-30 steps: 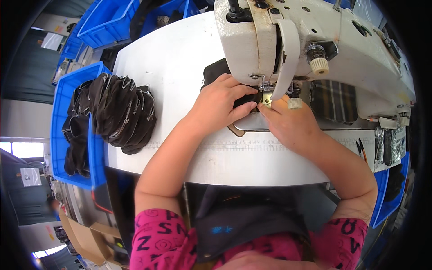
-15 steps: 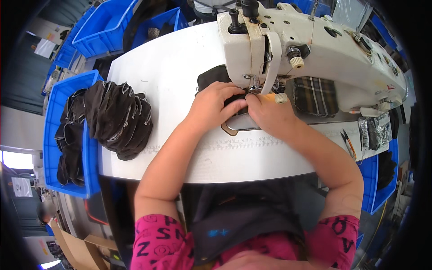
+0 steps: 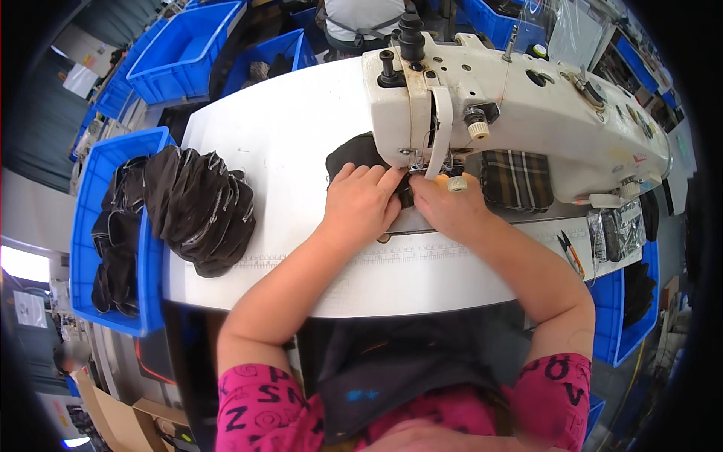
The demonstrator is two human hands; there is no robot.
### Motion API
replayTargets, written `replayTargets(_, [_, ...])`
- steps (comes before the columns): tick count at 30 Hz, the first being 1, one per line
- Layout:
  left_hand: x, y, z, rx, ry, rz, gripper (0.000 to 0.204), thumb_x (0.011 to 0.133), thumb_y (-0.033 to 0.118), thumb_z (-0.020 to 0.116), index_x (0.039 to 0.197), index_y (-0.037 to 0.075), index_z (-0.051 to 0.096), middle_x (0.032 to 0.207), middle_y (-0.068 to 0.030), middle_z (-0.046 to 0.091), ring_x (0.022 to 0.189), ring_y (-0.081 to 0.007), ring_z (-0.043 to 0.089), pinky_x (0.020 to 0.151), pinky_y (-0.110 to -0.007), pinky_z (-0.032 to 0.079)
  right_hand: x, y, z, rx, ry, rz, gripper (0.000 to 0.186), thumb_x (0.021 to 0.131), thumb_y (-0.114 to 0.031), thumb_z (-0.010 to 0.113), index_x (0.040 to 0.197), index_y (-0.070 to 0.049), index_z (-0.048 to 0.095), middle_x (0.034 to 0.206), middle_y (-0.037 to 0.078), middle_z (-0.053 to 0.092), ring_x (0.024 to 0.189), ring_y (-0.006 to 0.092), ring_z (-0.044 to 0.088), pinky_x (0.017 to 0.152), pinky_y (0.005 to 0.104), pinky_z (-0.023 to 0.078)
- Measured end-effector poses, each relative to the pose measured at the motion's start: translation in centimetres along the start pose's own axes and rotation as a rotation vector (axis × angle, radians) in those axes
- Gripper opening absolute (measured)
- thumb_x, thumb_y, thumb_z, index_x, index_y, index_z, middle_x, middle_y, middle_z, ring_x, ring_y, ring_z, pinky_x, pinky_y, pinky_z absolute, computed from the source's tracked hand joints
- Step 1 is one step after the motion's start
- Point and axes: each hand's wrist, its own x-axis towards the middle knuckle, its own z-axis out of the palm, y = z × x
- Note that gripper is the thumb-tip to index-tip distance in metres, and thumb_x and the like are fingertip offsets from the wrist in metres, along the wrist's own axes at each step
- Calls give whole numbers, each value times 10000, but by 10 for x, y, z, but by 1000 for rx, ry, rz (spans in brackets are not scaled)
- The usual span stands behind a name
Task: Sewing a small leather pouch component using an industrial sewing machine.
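Note:
A black fabric piece [image 3: 346, 151] lies under the needle area of a white sewing machine [image 3: 523, 120]. My left hand [image 3: 361, 202] rests on its lower left part, fingers apart and bent lightly over the cloth. My right hand [image 3: 448, 207] is just right of the needle, thumb and fingers closed on the piece's edge, partly hidden by the presser mechanism. A plaid fabric piece [image 3: 516, 178] lies beneath the machine arm, to the right of that hand. A pile of black zippered pieces [image 3: 197, 215] sits at the table's left.
The white table [image 3: 279, 113] has a ruler strip along its front. Orange-handled snips [image 3: 571, 252] and wrapped packages [image 3: 614, 230] lie at right. Blue bins stand left [image 3: 151, 301], right [image 3: 606, 316] and behind [image 3: 173, 56]. Another person [image 3: 361, 19] is beyond the machine.
The view has shifted, so the machine and table sit lower in the picture. My left hand's fingers have drawn back toward me, showing more of the black piece above them.

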Motion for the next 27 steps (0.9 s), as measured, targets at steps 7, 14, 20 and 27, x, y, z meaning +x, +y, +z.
replayTargets(7, [1,-6,9,53,55,6,280,769,159,817,1004,125,669,824,3,691,788,-222,674,785,-357,497,1,-1,-1,18,12,-15,161,807,-112,733,853,-119,579,694,62,622,610,315,649,518,434,500])
replayTargets(14, [2,2,18,4,11,-167,225,786,174,783,981,129,679,804,-26,704,777,-257,697,757,-417,547,4,-2,3,28,31,-34,193,809,-116,746,853,-116,559,732,36,610,634,287,640,542,410,497])
replayTargets(20, [1,2,21,-56,34,-257,154,797,181,762,915,114,687,788,-46,706,759,-272,700,641,-406,552,6,-4,0,-7,8,-30,179,811,-106,737,874,-101,569,747,34,617,659,273,655,558,397,515])
replayTargets(27, [3,1,7,-236,30,-155,204,845,194,741,1007,78,698,875,-88,698,831,-309,680,741,-410,552,8,2,0,-122,-102,-65,150,789,-60,687,920,-55,613,825,86,680,730,287,711,602,374,561])
